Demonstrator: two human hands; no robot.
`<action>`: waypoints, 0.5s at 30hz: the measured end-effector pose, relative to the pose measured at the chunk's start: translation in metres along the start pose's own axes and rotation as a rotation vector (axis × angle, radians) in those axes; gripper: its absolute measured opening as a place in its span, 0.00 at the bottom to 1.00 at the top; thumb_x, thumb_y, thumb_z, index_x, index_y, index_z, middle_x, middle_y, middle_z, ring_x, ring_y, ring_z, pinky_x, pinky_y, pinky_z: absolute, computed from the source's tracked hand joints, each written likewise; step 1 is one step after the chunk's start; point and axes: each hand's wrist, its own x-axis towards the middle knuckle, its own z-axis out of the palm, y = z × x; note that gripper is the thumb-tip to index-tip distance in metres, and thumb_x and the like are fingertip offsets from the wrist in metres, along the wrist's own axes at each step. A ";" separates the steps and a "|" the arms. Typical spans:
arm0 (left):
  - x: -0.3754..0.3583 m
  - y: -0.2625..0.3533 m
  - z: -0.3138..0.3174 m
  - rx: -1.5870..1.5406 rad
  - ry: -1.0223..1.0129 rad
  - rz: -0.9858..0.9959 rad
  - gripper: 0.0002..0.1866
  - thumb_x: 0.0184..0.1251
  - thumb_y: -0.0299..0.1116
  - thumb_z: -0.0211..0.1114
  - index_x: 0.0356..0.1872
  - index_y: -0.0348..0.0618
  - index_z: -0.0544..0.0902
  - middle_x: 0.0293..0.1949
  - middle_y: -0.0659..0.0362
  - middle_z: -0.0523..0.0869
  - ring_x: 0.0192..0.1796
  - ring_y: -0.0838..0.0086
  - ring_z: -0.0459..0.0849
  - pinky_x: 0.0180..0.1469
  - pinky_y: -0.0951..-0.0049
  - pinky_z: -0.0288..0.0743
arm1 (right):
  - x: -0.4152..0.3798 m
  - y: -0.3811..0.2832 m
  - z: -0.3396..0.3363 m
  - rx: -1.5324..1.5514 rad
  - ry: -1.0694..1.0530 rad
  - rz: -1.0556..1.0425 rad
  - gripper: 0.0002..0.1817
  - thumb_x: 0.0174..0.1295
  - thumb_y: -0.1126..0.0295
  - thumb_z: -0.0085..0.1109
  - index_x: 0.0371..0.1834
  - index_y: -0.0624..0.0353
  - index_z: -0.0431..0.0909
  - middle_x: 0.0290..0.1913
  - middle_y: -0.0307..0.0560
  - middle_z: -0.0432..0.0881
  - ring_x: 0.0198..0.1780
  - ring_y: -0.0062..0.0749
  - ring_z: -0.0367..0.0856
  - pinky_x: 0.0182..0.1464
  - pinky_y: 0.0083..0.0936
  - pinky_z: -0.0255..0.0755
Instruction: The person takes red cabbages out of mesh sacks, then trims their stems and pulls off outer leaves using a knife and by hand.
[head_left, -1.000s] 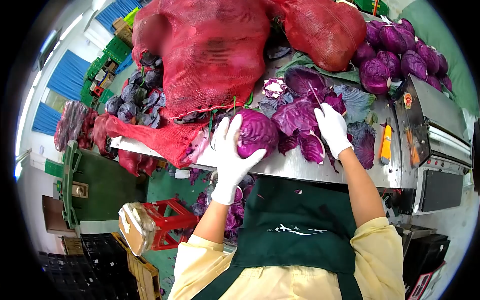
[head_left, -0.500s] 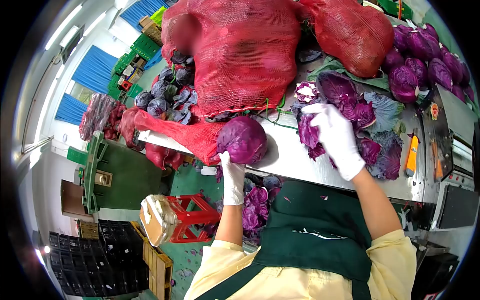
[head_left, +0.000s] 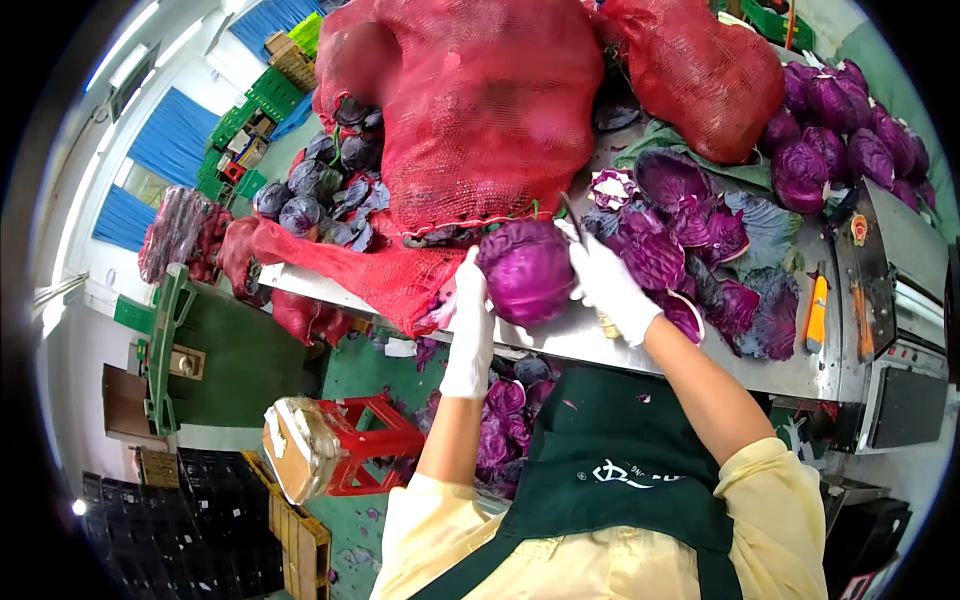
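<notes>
A whole red cabbage (head_left: 527, 272) sits over the near edge of the metal table, between my two white-gloved hands. My left hand (head_left: 470, 325) grips its left side. Against the right side is my right hand (head_left: 610, 285), closed around a knife (head_left: 570, 214); the dark blade points up and away, and a pale handle end shows below the palm. Right of that hand lies a pile of loose purple cabbage leaves (head_left: 650, 250). A trimmed cabbage piece with a white cut face (head_left: 612, 188) is just behind them.
Large red mesh sacks (head_left: 490, 120) fill the back of the table (head_left: 580, 342). Several trimmed cabbages (head_left: 830, 140) are heaped at right, near an orange utility knife (head_left: 818, 312). Below the edge are discarded leaves (head_left: 500, 425); a red stool (head_left: 375, 440) stands to the left.
My right hand has come left from the leaf pile to the cabbage, and a knife now shows in it. The cabbage has shifted right with my left hand beside it.
</notes>
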 end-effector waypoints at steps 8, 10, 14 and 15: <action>-0.034 -0.002 0.049 0.326 -0.357 0.769 0.50 0.52 0.41 0.81 0.73 0.35 0.62 0.69 0.48 0.69 0.67 0.63 0.74 0.73 0.61 0.63 | -0.005 0.006 -0.057 0.000 0.156 -0.092 0.18 0.74 0.54 0.49 0.45 0.60 0.75 0.24 0.38 0.73 0.19 0.22 0.69 0.23 0.22 0.66; -0.029 0.002 0.071 0.166 -0.352 0.595 0.56 0.49 0.47 0.81 0.76 0.35 0.59 0.66 0.45 0.75 0.68 0.62 0.74 0.72 0.62 0.65 | -0.030 -0.008 -0.064 -0.029 0.243 -0.091 0.16 0.74 0.58 0.48 0.53 0.57 0.77 0.27 0.43 0.77 0.22 0.22 0.74 0.26 0.23 0.71; -0.032 0.036 0.079 0.690 -0.330 0.608 0.51 0.53 0.44 0.77 0.77 0.40 0.61 0.67 0.43 0.76 0.68 0.59 0.76 0.72 0.63 0.65 | -0.059 0.012 -0.083 -0.476 0.343 -0.293 0.15 0.72 0.68 0.46 0.57 0.56 0.75 0.40 0.51 0.83 0.32 0.44 0.84 0.36 0.36 0.78; -0.025 0.036 0.078 0.729 -0.343 0.596 0.49 0.54 0.43 0.76 0.76 0.39 0.62 0.67 0.44 0.76 0.68 0.59 0.76 0.72 0.63 0.64 | -0.064 0.022 -0.087 -0.641 0.385 -0.398 0.16 0.70 0.72 0.47 0.59 0.57 0.74 0.46 0.52 0.85 0.35 0.50 0.86 0.39 0.40 0.80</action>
